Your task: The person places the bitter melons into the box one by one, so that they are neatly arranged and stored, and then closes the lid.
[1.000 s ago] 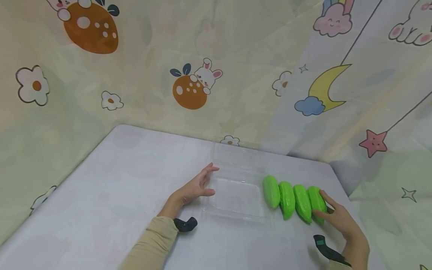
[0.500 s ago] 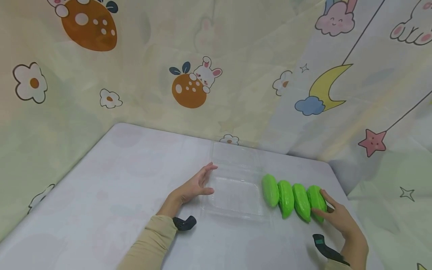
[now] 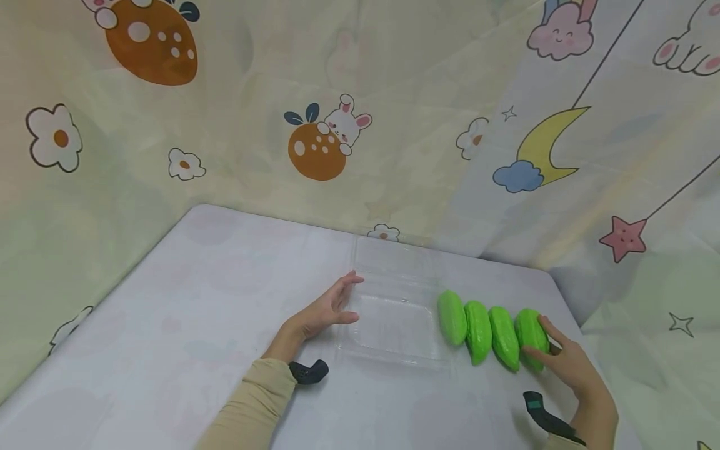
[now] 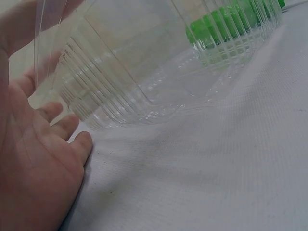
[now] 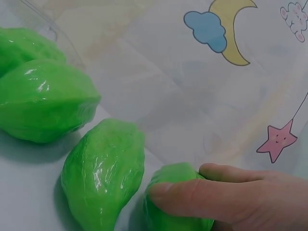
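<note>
Several glossy green ridged fruits, shaped like star fruit, lie in a row on the table. My right hand (image 3: 568, 362) pinches the rightmost green fruit (image 3: 531, 331) between thumb and fingers; its thumb lies across that fruit (image 5: 161, 214) in the right wrist view. Its nearest neighbour is another green fruit (image 3: 504, 337), a small gap away. A clear plastic clamshell box (image 3: 394, 357) lies with its lid (image 3: 394, 257) folded back, left of the row. Beside the box's left wall, my left hand (image 3: 323, 314) has its fingers spread and loosely bent; the left wrist view shows them close to the ribbed wall (image 4: 96, 86).
The white table (image 3: 197, 312) has its back edge against a patterned cloth (image 3: 242, 112). Two more green fruits, the leftmost one (image 3: 452, 317) and the one after it (image 3: 478, 331), lie close by the box's right side.
The rightmost green fruit has shifted slightly right with my right hand, widening the gap to its neighbour. My left hand and the box stay in place.
</note>
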`<state>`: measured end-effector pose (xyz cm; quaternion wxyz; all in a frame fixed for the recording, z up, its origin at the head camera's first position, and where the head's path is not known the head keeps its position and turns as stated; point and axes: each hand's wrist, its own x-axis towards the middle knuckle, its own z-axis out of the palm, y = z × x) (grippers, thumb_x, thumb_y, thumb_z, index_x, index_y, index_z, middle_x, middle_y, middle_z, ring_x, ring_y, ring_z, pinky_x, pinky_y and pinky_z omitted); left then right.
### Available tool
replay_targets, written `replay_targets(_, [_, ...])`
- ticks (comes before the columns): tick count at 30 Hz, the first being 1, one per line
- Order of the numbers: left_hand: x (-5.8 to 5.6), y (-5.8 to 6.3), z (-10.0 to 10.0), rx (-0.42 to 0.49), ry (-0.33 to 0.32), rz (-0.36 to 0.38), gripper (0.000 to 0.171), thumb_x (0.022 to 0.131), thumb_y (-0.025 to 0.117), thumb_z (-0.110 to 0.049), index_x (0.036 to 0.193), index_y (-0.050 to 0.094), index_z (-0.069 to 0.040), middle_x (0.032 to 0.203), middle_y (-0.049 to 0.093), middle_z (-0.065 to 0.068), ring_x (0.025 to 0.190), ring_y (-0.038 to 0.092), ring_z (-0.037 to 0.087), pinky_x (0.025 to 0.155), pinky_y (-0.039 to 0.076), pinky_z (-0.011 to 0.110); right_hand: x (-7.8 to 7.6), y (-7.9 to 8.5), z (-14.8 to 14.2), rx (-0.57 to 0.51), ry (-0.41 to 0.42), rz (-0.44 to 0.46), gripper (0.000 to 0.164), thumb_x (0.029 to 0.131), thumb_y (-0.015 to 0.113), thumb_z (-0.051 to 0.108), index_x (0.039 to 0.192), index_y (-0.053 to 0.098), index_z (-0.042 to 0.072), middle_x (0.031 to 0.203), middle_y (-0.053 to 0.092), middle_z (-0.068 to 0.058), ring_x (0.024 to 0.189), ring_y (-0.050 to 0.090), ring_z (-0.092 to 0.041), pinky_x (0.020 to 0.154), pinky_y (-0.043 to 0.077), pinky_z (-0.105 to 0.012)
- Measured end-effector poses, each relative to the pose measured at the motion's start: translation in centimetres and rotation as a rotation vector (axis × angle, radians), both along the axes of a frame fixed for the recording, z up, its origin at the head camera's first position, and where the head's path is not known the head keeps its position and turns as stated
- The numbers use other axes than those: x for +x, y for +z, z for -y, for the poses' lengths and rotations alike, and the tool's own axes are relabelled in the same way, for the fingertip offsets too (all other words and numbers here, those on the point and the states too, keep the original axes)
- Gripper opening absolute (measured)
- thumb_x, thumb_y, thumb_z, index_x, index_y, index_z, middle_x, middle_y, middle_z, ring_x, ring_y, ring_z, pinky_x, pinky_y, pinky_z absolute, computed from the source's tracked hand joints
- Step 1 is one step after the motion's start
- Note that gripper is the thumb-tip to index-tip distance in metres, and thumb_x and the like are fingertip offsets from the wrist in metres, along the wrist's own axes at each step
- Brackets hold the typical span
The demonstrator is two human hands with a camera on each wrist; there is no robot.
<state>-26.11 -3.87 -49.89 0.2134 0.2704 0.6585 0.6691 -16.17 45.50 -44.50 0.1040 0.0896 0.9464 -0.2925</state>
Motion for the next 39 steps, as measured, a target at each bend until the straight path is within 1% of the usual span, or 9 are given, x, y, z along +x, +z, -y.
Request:
replay_targets(2, [0.00, 0.00, -0.01, -0.002, 0.002, 0.002, 0.079, 0.080, 0.075, -0.029, 0.143, 0.029, -0.025, 0.161, -0.009, -0.005, 0.149, -0.007, 0.019, 0.122, 0.005, 0.041, 0.00, -0.02, -0.01, -0.006, -0.003, -0.003, 0.095, 0.088, 0.061, 0.048, 0.152, -0.004, 0.022, 0.156, -0.002, -0.025, 0.136, 0.004, -0.060, 0.096, 0.019, -0.079])
replay_targets(10, [0.01, 0.00, -0.10, 0.003, 0.012, 0.012, 0.072, 0.081, 0.074, -0.018, 0.140, 0.033, -0.024, 0.161, -0.008, -0.005, 0.148, -0.007, 0.020, 0.122, 0.004, 0.040, -0.09, -0.06, -0.04, -0.009, -0.001, -0.018, 0.096, 0.087, 0.061, 0.049, 0.152, -0.004, 0.022, 0.157, -0.005, -0.021, 0.135, 0.011, -0.059, 0.098, 0.022, -0.076])
replay_targets(16, [0.04, 0.06, -0.06, 0.002, 0.016, 0.010, 0.074, 0.079, 0.076, -0.021, 0.140, 0.033, -0.022, 0.161, -0.007, -0.004, 0.149, -0.006, 0.021, 0.122, 0.005, 0.039, -0.07, 0.09, 0.19, -0.010, 0.001, -0.045, 0.096, 0.087, 0.062, 0.047, 0.152, -0.003, 0.020, 0.157, -0.005, -0.020, 0.132, 0.020, -0.059, 0.099, 0.025, -0.074])
replay_targets(21, [0.02, 0.04, -0.02, -0.002, 0.017, 0.008, 0.076, 0.078, 0.077, -0.022, 0.140, 0.033, -0.021, 0.161, -0.007, -0.003, 0.149, -0.005, 0.021, 0.122, 0.006, 0.038, -0.08, 0.13, 0.37, -0.022, 0.003, -0.057, 0.095, 0.088, 0.062, 0.045, 0.152, -0.002, 0.019, 0.157, -0.005, -0.019, 0.133, 0.020, -0.059, 0.100, 0.024, -0.074])
replay_targets(28, [0.03, 0.11, -0.01, 0.004, 0.011, 0.010, 0.078, 0.078, 0.077, -0.023, 0.142, 0.031, -0.017, 0.161, -0.008, -0.003, 0.149, -0.006, 0.021, 0.122, 0.005, 0.039, -0.33, 0.09, 0.43, -0.018, 0.004, -0.067, 0.095, 0.088, 0.062, 0.045, 0.152, -0.003, 0.018, 0.157, -0.006, -0.020, 0.131, 0.023, -0.059, 0.101, 0.027, -0.072])
replay_targets(33, [0.08, 0.16, -0.01, 0.006, 0.012, 0.014, 0.077, 0.079, 0.077, -0.023, 0.141, 0.032, -0.019, 0.161, -0.008, -0.004, 0.148, -0.006, 0.021, 0.122, 0.005, 0.039, -0.47, -0.06, 0.44, -0.028, 0.012, -0.085, 0.094, 0.088, 0.062, 0.044, 0.152, -0.002, 0.017, 0.157, -0.006, -0.019, 0.131, 0.022, -0.059, 0.101, 0.027, -0.072])
replay_targets(37, [0.05, 0.19, -0.03, -0.005, 0.015, 0.007, 0.075, 0.079, 0.076, -0.022, 0.140, 0.032, -0.021, 0.161, -0.008, -0.004, 0.149, -0.006, 0.021, 0.122, 0.006, 0.039, -0.59, -0.19, 0.48, -0.009, 0.012, -0.086, 0.096, 0.087, 0.062, 0.047, 0.152, -0.001, 0.017, 0.157, -0.005, -0.018, 0.131, 0.024, -0.058, 0.101, 0.029, -0.070])
replay_targets(39, [0.01, 0.20, -0.07, -0.011, 0.015, 0.001, 0.074, 0.080, 0.075, -0.020, 0.141, 0.032, -0.020, 0.161, -0.008, -0.003, 0.149, -0.006, 0.021, 0.122, 0.006, 0.040, -0.61, -0.21, 0.51, 0.002, 0.011, -0.079, 0.096, 0.087, 0.062, 0.048, 0.152, -0.002, 0.017, 0.157, -0.006, -0.018, 0.131, 0.024, -0.058, 0.100, 0.029, -0.071])
